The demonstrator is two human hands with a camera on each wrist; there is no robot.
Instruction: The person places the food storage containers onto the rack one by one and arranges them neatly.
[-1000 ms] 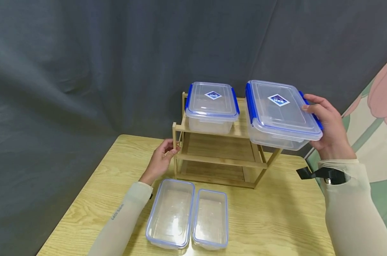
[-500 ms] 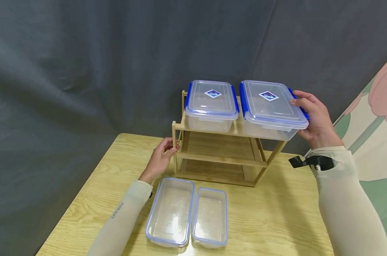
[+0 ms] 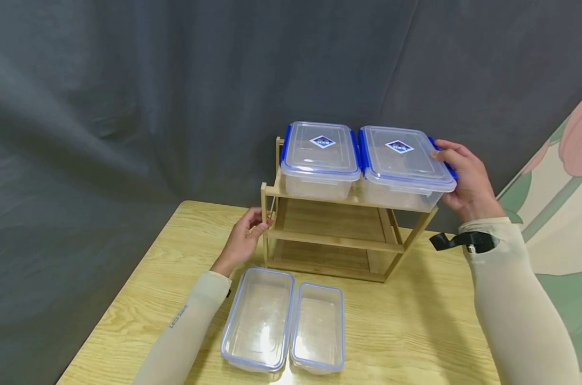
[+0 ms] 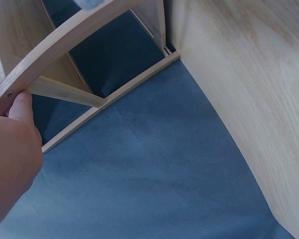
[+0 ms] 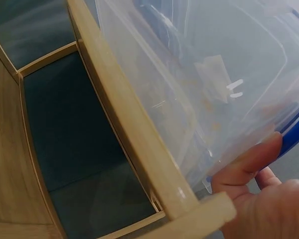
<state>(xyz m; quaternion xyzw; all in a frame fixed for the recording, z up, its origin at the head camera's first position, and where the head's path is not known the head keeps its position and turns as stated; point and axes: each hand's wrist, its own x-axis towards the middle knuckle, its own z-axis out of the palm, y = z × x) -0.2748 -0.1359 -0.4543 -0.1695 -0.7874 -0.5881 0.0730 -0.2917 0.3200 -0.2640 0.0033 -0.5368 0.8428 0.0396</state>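
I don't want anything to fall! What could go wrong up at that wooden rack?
The held box, at the right end of the wooden rack, might slip or tip if the right hand lets go too soon. It looks right up against the other lidded box, so pushing more could shove that one along. And the rack might shift if the left hand, holding its left side, lets go.
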